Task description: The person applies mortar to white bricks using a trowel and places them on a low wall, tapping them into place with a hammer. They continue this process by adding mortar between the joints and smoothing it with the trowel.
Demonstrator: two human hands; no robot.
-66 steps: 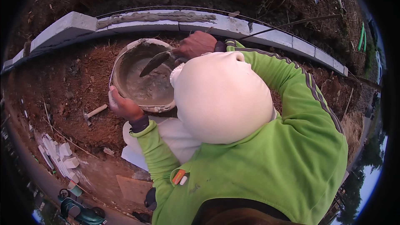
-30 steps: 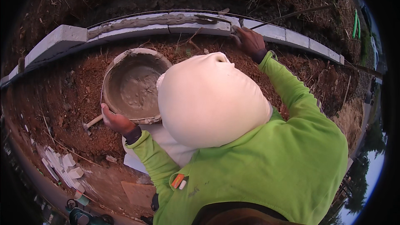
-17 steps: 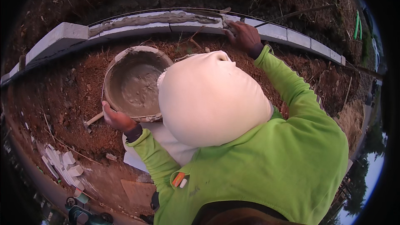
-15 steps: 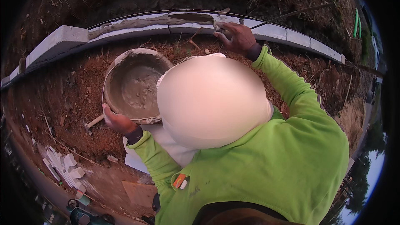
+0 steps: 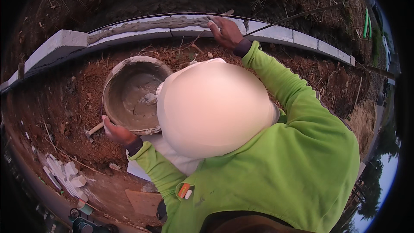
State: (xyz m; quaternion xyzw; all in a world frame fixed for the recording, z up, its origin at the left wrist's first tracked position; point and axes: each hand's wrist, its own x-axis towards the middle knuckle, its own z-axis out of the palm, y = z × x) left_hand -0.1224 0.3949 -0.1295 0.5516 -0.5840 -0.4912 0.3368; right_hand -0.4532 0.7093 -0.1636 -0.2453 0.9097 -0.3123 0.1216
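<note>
My right hand [image 5: 226,32] is closed at the right end of a band of grey wet mortar [image 5: 151,26] on a low row of pale blocks [image 5: 189,33]. It grips a trowel whose blade is now hard to tell from the mortar. Close to my body on the left, my left hand [image 5: 118,131] is on the lower left rim of a round bucket [image 5: 113,116], its fingers curled at the edge. Grey mortar [image 5: 142,97] covers the bucket's bottom and walls. A large smooth pale rounded shape [image 5: 215,108] hides the bucket's right side.
A hammer [image 5: 94,130] lies on reddish soil beside the bucket. A taut string runs along the blocks' far edge. A thin dark rod [image 5: 297,15] slants over the row at right. White block pieces [image 5: 67,174] lie lower left; green tubes [image 5: 367,23] stand far right.
My right hand has moved left along the blocks. The dark trowel blade, plainly visible before, no longer shows flat, and mortar shows where it was. My left hand stays at the bucket.
</note>
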